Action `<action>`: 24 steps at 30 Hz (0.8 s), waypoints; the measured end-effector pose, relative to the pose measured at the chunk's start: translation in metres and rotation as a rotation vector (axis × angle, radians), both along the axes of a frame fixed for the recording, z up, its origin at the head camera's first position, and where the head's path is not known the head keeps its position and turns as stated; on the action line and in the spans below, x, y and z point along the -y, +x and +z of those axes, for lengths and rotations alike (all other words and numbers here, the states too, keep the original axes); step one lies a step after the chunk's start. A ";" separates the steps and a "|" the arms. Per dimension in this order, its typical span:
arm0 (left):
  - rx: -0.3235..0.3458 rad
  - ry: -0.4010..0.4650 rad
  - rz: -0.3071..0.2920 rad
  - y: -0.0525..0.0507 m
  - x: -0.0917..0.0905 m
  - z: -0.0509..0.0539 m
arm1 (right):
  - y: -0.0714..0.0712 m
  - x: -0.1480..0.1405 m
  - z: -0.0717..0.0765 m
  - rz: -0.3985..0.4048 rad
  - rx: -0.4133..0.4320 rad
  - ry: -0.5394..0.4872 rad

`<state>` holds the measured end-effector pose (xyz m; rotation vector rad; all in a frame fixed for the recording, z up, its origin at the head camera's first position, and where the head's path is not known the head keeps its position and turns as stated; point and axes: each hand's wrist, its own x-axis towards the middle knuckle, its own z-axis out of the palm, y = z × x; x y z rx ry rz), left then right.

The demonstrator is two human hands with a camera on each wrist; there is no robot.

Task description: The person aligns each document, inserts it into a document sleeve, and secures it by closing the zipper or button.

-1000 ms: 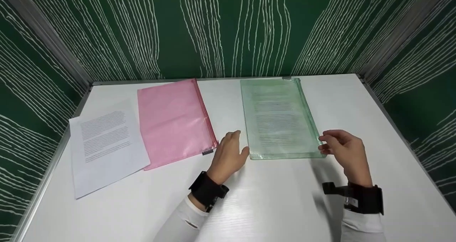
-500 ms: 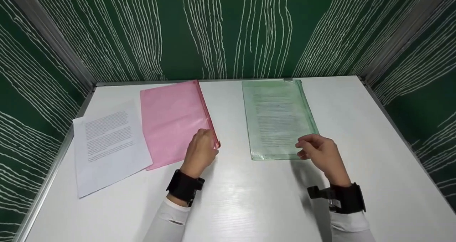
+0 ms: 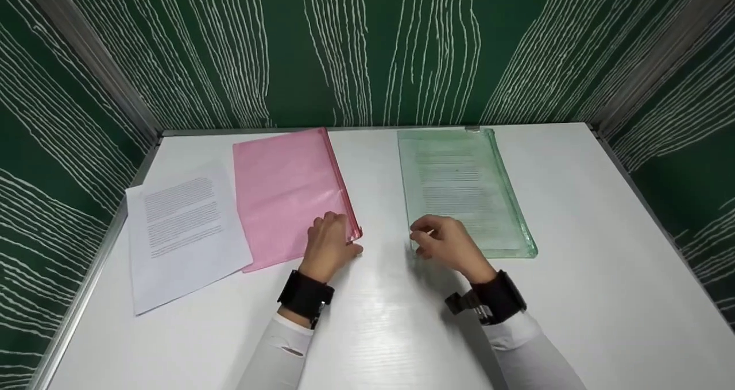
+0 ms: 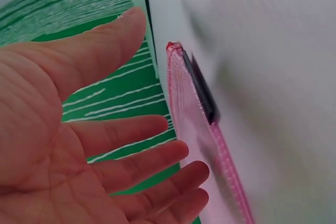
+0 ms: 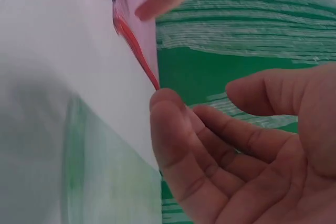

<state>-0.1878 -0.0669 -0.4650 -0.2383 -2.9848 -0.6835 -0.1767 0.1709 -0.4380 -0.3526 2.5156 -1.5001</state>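
Observation:
A pink zip pouch (image 3: 281, 189) with a red zipper edge lies on the table, left of centre in the head view. My left hand (image 3: 328, 246) hovers at its near right corner, fingers and thumb apart with nothing between them. In the left wrist view, the pouch's black tab (image 4: 203, 93) shows past the fingertips. My right hand (image 3: 451, 242), loosely curled and holding nothing, is over the near left corner of a green zip pouch (image 3: 505, 206). Printed text shows through the green pouch.
White printed sheets (image 3: 186, 258) lie at the left, overlapping the pink pouch's left edge. Green panels (image 3: 293, 51) with white wavy lines enclose the back and sides of the white table (image 3: 379, 344).
My right hand has left the green pouch's right edge and moved left across its near side. My left hand has moved left from beside the green pouch to the pink pouch's near corner.

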 end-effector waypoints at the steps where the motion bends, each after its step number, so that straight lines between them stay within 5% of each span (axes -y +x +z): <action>1: 0.002 -0.014 0.002 0.000 -0.001 -0.001 | -0.004 0.006 -0.003 0.017 0.005 0.003; 10: -0.022 -0.113 -0.039 0.002 -0.008 -0.003 | -0.023 0.050 -0.019 0.021 0.100 -0.047; 24: -0.051 -0.094 -0.103 0.008 -0.021 -0.007 | -0.029 0.068 -0.030 -0.053 0.195 -0.062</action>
